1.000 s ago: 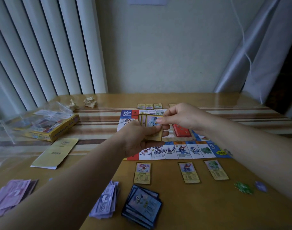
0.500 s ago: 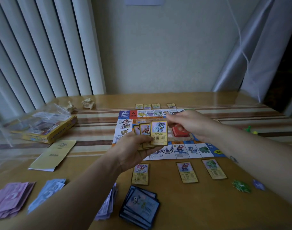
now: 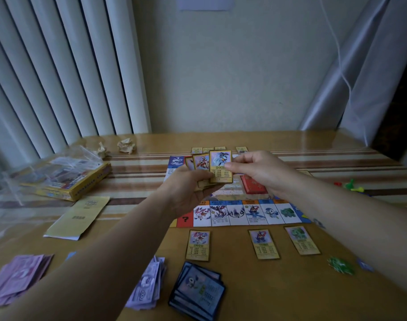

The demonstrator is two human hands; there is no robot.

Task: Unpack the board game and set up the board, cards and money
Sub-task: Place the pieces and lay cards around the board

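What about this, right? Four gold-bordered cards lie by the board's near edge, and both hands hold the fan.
No: the head view shows three gold-bordered cards, not four, by the board's near edge; left hand and right hand hold the fan.

1. Open table (image 3: 278,295) near right, between blue card stack (image 3: 197,290) and green token (image 3: 341,265): passable.
2. Gold cards (image 3: 263,244) line the near edge of the board (image 3: 244,214), with gaps between them.
3. Left side obstructed: box (image 3: 68,179) far, leaflet (image 3: 78,217) nearer, money stacks (image 3: 149,283) nearest.
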